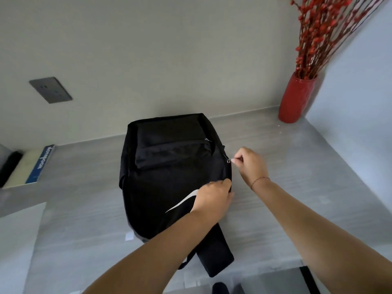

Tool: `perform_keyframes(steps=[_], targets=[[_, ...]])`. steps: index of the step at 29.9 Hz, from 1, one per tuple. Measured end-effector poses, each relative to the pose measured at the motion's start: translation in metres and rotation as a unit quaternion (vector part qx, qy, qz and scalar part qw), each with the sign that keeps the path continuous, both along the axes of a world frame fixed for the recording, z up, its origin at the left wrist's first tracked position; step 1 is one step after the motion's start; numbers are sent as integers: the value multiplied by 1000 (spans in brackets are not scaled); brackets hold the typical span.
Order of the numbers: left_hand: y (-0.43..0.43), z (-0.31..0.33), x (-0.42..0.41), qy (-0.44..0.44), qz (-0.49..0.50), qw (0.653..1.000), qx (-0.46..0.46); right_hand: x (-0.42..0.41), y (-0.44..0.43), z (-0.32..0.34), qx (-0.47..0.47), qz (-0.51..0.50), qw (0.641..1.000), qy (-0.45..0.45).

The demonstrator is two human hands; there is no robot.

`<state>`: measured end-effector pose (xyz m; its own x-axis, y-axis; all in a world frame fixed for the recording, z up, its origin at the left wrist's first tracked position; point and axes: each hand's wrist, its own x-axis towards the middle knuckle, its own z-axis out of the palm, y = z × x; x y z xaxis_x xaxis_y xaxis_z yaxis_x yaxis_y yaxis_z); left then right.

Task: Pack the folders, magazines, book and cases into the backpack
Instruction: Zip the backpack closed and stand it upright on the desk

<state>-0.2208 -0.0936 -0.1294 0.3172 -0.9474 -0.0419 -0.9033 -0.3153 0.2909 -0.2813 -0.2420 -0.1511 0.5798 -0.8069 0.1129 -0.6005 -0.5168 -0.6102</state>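
A black backpack (169, 177) with a white swoosh lies flat on the grey table (275, 166), its straps hanging toward me. My left hand (214, 198) grips the fabric at the bag's right edge. Just above it, my right hand (250, 164) pinches the metal zipper pull (229, 160) on the bag's right side. At the far left lies a stack with a blue-spined book (41, 164) on a lower shelf, partly cut off by the frame. The bag's inside is hidden.
A red vase (297, 98) with red berry branches stands at the table's back right corner. A dark wall socket (50, 89) sits on the wall to the left. A white wall borders the table's right side.
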Motion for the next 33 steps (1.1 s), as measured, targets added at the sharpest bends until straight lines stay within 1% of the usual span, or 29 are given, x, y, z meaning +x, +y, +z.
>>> perform_keyframes(steps=[2,5,6,7,8,9,10,11,12,13,14,15,16,17,19,20,22,24,26,29,30,32,33], targets=[[0,-1,-2,-6,12,1000,11,11,-9,0,0,3,1000,15],[6,6,-2,15,60,998,11,20,-17,-6,24,-7,999,27],[12,8,1,19,83,996,-6,20,-19,-9,47,-19,998,30],[22,9,6,8,114,992,-46,20,-22,-11,77,-28,996,31],[36,10,16,-23,164,981,-96,21,-25,-11,109,-28,993,34],[52,8,29,-63,232,959,-147,20,-27,-11,154,-25,987,34],[69,6,43,-89,324,923,-186,19,-26,-9,216,-20,976,26],[87,1,61,-81,424,879,-201,19,-23,-8,292,-11,956,18],[103,-6,78,-34,515,838,-179,17,-19,-7,366,-4,930,24],[115,-13,93,56,580,801,-134,15,-13,-9,431,9,901,45],[126,-21,104,165,615,766,-88,14,-5,-11,480,27,875,64],[132,-29,111,266,614,741,-59,13,3,-13,511,42,856,66],[136,-31,114,345,583,734,-51,17,11,-14,523,50,849,54],[138,-33,118,381,551,740,-54,20,15,-15,525,46,849,33],[140,-32,126,388,534,746,-89,26,22,-8,507,45,861,4],[141,-24,132,395,536,737,-111,30,24,2,494,50,868,1],[142,-4,147,429,534,711,-156,35,27,18,497,59,866,-6],[144,22,166,468,520,684,-206,40,33,41,516,75,853,-28],[140,60,188,485,499,671,-256,49,42,66,539,95,835,-61],[129,118,228,497,482,654,-306,63,68,100,569,116,808,-100],[127,135,239,493,479,657,-310,66,81,111,578,129,800,-100],[122,163,260,468,477,680,-302,72,106,126,598,151,781,-99],[118,176,272,461,472,691,-294,78,117,131,602,157,776,-102]])
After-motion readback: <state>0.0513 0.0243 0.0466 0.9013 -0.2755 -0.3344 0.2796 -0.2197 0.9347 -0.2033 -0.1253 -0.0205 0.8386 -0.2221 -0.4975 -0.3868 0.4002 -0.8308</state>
